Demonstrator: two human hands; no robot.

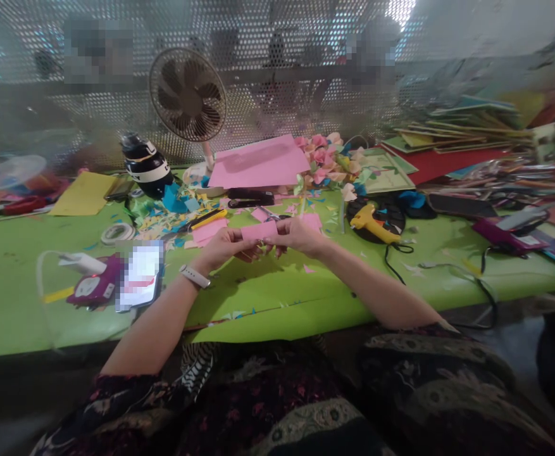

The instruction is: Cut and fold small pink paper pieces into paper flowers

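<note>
1) Patterned clothing sits closest to camera, at the near table edge; leaning in could sweep small scraps off that edge
2) Pink paper slip is up in front of the person, between both hands, over the green tabletop
3) Left hand nearly closed, thumb and fingers pinching the slip's left end; right hand likewise on the right end, covering part of it
4) Main risk, my read: uneven pull between the two pinches creases or tears the slip, since it looks thin
5) One hand twisting against the other would probably skew the edges
6) Yellow cutter lies just beyond the left hand; can't tell if its blade is out; a careless reach could nick a finger
7) Yellow glue gun rests right of the right hand, can't tell if hot; its cord runs near the right forearm, so a snag could drag it
8) Fan faces the table; if blowing, could scatter loose scraps
</note>
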